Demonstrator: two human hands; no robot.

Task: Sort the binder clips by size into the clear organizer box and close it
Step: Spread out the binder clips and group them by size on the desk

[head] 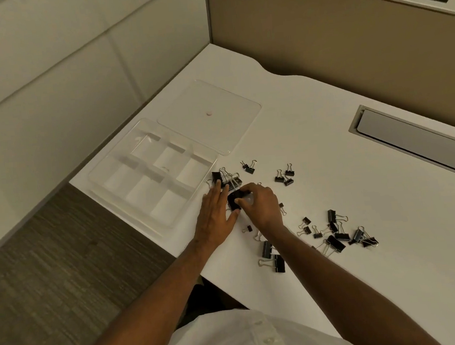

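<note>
**Both hands bunched over a clump of clips, organizer sitting open**

White desk (329, 164) in a beige cubicle corner, carpet off to the left of the arms. So the person's two hands meet just right of the clear organizer box (150, 178), which has its compartments all bare as far as the picture shows. Its clear lid (211, 113) lies flat on the desk just beyond the box, further from the hands.

Left hand (216, 214) is laid pretty flat, fingers stretched forward, with the fingertips touching a pile of large binder clips (228, 179) right beside the box's near right corner. Right hand (260, 203) is curled, fingers bent down over a black clip (234, 200) squeezed in between the two hands; looks like a grip on it, though the fingers cover most of it.

Rest of the binder clips are scattered: a few small ones (285, 174) just past the right hand, a bigger mixed bunch (337, 234) out to the right of the right forearm, and two large ones (272, 256) lying between the forearms.
</note>
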